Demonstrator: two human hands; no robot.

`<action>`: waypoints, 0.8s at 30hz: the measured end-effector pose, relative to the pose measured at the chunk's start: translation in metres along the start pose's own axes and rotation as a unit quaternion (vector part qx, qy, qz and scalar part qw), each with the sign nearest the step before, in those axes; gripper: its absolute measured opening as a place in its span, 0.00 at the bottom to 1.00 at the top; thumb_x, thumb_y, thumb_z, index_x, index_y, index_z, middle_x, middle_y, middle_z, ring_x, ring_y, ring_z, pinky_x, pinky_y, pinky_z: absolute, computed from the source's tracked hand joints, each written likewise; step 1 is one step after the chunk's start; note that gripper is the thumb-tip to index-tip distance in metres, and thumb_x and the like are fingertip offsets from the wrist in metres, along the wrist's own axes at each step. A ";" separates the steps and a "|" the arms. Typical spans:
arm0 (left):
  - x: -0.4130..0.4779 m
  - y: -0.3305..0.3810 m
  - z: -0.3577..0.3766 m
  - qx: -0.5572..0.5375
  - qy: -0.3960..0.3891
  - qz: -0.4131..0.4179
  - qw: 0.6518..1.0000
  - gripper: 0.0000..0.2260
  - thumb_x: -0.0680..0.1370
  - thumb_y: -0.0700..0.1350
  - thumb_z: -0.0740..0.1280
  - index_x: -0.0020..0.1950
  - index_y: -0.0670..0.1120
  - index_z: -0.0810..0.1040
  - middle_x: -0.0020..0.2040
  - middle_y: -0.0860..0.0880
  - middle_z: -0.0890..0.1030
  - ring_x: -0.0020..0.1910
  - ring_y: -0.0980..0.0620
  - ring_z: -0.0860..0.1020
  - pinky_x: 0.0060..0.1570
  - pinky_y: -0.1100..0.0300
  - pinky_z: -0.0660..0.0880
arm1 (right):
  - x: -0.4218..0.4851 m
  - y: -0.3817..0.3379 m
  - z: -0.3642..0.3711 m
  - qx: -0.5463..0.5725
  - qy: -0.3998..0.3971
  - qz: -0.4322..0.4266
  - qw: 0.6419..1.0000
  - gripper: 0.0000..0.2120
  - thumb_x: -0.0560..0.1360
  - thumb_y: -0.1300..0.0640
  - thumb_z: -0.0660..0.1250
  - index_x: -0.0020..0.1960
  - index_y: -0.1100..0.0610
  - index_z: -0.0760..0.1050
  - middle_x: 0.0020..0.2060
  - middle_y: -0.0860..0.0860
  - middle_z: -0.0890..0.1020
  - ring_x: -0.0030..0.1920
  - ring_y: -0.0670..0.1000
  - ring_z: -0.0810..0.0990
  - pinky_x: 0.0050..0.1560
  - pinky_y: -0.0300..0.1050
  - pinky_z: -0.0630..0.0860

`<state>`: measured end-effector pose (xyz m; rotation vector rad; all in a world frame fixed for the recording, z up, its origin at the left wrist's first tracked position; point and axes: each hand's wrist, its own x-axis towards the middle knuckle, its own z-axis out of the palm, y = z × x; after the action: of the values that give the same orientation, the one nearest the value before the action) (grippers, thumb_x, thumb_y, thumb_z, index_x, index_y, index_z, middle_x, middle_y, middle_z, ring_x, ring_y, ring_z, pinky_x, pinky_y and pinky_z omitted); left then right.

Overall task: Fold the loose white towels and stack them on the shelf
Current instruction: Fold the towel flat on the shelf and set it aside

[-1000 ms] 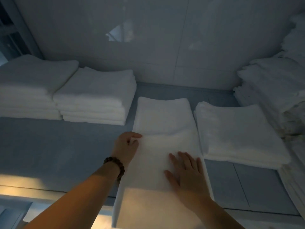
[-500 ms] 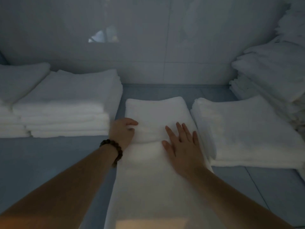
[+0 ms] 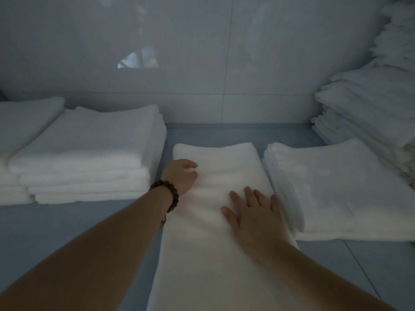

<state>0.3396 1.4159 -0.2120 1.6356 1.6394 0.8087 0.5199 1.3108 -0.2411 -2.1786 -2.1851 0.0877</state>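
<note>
On towel (image 3: pixel 219 157): left hand (image 3: pixel 179 176), right hand (image 3: pixel 253 217)

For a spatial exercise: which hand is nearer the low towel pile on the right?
Right. The right hand lies flat beside the pile, nearly touching; the left hand is across the middle towel.

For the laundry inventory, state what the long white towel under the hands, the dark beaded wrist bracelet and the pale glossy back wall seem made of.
Long white towel: soft matte cloth, likely cotton terry; it folds thickly.
Dark beaded bracelet: round dull-brown beads, possibly wood.
Pale glossy wall: hard smooth tile or panel; it mirrors a bright patch, with seams.
</note>
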 end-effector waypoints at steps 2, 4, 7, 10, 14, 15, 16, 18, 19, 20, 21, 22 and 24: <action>0.011 0.003 0.000 0.009 0.024 0.026 0.999 0.13 0.76 0.36 0.63 0.58 0.46 0.78 0.60 0.50 0.73 0.53 0.51 0.73 0.45 0.74 0.68 | 0.017 -0.004 -0.007 -0.016 0.052 0.001 0.999 0.28 0.77 0.36 0.42 0.71 0.47 0.61 0.69 0.55 0.67 0.69 0.57 0.62 0.72 0.60 0.52; 0.018 0.002 0.000 0.018 0.049 0.054 0.997 0.15 0.75 0.33 0.60 0.57 0.46 0.78 0.56 0.51 0.72 0.51 0.51 0.73 0.42 0.80 0.65 | 0.037 -0.003 -0.009 -0.001 0.052 -0.009 0.999 0.27 0.78 0.38 0.44 0.73 0.47 0.58 0.72 0.54 0.62 0.72 0.56 0.58 0.73 0.60 0.50; 0.023 -0.008 0.006 0.084 0.018 0.079 0.993 0.17 0.75 0.32 0.59 0.60 0.45 0.76 0.67 0.47 0.68 0.66 0.49 0.66 0.60 0.73 0.56 | 0.056 0.001 0.001 0.011 -0.033 0.003 0.999 0.28 0.78 0.38 0.42 0.76 0.45 0.47 0.77 0.50 0.48 0.77 0.54 0.44 0.74 0.63 0.41; 0.025 -0.015 0.015 0.286 0.037 0.063 0.955 0.16 0.77 0.40 0.58 0.65 0.50 0.71 0.75 0.46 0.56 0.72 0.42 0.55 0.72 0.52 0.53 | 0.063 -0.003 0.006 -0.008 -0.011 0.045 0.999 0.29 0.78 0.38 0.43 0.76 0.48 0.49 0.77 0.53 0.50 0.77 0.57 0.46 0.72 0.65 0.39; 0.020 -0.010 0.039 0.430 0.032 0.125 0.894 0.23 0.79 0.53 0.49 0.74 0.48 0.58 0.77 0.45 0.50 0.75 0.41 0.46 0.72 0.44 0.42 | 0.085 -0.017 0.005 0.027 0.042 -0.025 0.998 0.25 0.81 0.46 0.45 0.76 0.49 0.50 0.77 0.51 0.50 0.77 0.54 0.45 0.74 0.61 0.41; 0.018 -0.014 0.046 0.427 -0.001 0.124 0.896 0.25 0.80 0.55 0.46 0.76 0.48 0.52 0.77 0.46 0.48 0.76 0.43 0.45 0.72 0.45 0.41 | 0.092 -0.018 0.006 0.036 0.027 -0.052 0.998 0.24 0.81 0.47 0.45 0.76 0.48 0.48 0.77 0.50 0.48 0.77 0.52 0.44 0.74 0.60 0.41; 0.017 -0.019 0.050 0.426 -0.025 0.116 0.897 0.26 0.80 0.57 0.43 0.77 0.49 0.47 0.78 0.46 0.46 0.76 0.44 0.44 0.72 0.45 0.40 | 0.098 -0.018 0.008 0.039 0.006 -0.067 0.997 0.24 0.81 0.47 0.44 0.76 0.46 0.47 0.77 0.49 0.47 0.77 0.50 0.43 0.75 0.59 0.40; 0.021 -0.031 0.046 0.417 -0.033 0.095 0.903 0.28 0.79 0.61 0.41 0.76 0.51 0.43 0.77 0.47 0.43 0.76 0.45 0.42 0.72 0.45 0.39 | 0.109 -0.011 0.013 0.025 -0.018 -0.050 0.998 0.25 0.80 0.43 0.42 0.76 0.44 0.45 0.77 0.47 0.45 0.77 0.50 0.43 0.74 0.60 0.40; 0.025 -0.034 0.041 0.407 -0.030 0.083 0.909 0.29 0.78 0.62 0.41 0.76 0.51 0.42 0.77 0.47 0.42 0.76 0.46 0.41 0.72 0.45 0.40 | 0.115 -0.005 0.014 0.014 -0.021 -0.025 0.999 0.26 0.80 0.40 0.41 0.76 0.43 0.44 0.77 0.47 0.44 0.77 0.50 0.42 0.74 0.60 0.40; 0.029 -0.036 0.038 0.398 -0.029 0.071 0.914 0.29 0.78 0.62 0.41 0.76 0.51 0.42 0.77 0.47 0.42 0.76 0.46 0.41 0.72 0.45 0.41 | 0.120 -0.001 0.013 0.004 -0.024 0.001 1.000 0.27 0.79 0.38 0.40 0.76 0.43 0.43 0.77 0.47 0.44 0.77 0.51 0.42 0.74 0.60 0.40; 0.033 -0.036 0.035 0.398 -0.029 0.062 0.915 0.29 0.79 0.61 0.41 0.76 0.50 0.42 0.77 0.47 0.42 0.76 0.46 0.41 0.72 0.44 0.42 | 0.125 0.002 0.011 -0.003 -0.028 0.019 0.999 0.28 0.79 0.38 0.40 0.76 0.43 0.42 0.77 0.48 0.43 0.77 0.52 0.43 0.74 0.61 0.40; 0.035 -0.035 0.035 0.406 -0.025 0.057 0.912 0.28 0.79 0.60 0.41 0.76 0.49 0.43 0.77 0.47 0.43 0.76 0.46 0.41 0.72 0.44 0.41 | 0.129 0.003 0.009 -0.007 -0.031 0.028 0.999 0.28 0.79 0.38 0.40 0.76 0.43 0.42 0.77 0.48 0.44 0.77 0.52 0.43 0.74 0.62 0.41; 0.033 -0.029 0.038 0.439 -0.006 0.061 0.896 0.27 0.80 0.56 0.41 0.77 0.47 0.45 0.78 0.45 0.46 0.76 0.45 0.42 0.72 0.45 0.40 | 0.132 0.000 0.006 -0.005 -0.031 0.031 0.999 0.27 0.79 0.39 0.40 0.76 0.44 0.43 0.77 0.50 0.45 0.77 0.53 0.43 0.74 0.62 0.41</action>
<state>0.3538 1.4471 -0.2587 2.3424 2.0573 0.0599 0.5195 1.4427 -0.2471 -2.2791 -2.1547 0.1487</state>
